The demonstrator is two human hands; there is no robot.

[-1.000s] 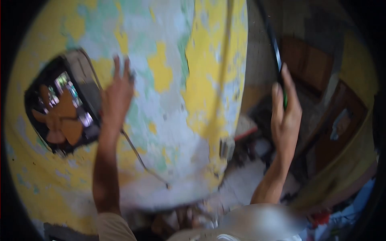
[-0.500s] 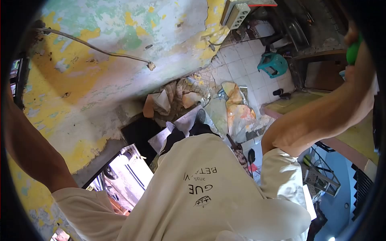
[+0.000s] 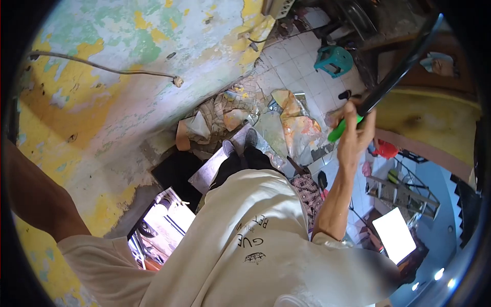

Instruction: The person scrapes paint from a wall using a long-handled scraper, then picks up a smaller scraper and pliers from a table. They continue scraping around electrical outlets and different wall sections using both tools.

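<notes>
Covering the upper left of my view, the wall [image 3: 117, 46] is the largest thing, and its yellow, green and whitish paint is peeling. Next comes my pale shirt [image 3: 220, 230], with dark printed letters, which fills the lower middle. Beyond the wall, the floor of light tiles [image 3: 302, 56] goes up toward the top. At the right is a yellowish ledge [image 3: 419, 115]. My left arm [image 3: 41, 199] reaches out along the left edge; its hand is outside of the view, so I cannot tell how its fingers are.

Smaller is the long tool [image 3: 399, 74], with a black shaft and a green handle. It is in my right hand [image 3: 353, 128], held in the air, and it slants up to the right, in front of the ledge in my view. My fingers are closed around it near the place where green meets black, and the lower part of the handle sticks out of my grip. Crumpled sheets with orange stains [image 3: 294, 123] lie on the floor, and a teal stool [image 3: 333, 61] is farther up. My two grey shoes [image 3: 250, 138] are below me. Smallest is the end piece [image 3: 177, 81] of a thin cable, against the wall.
</notes>
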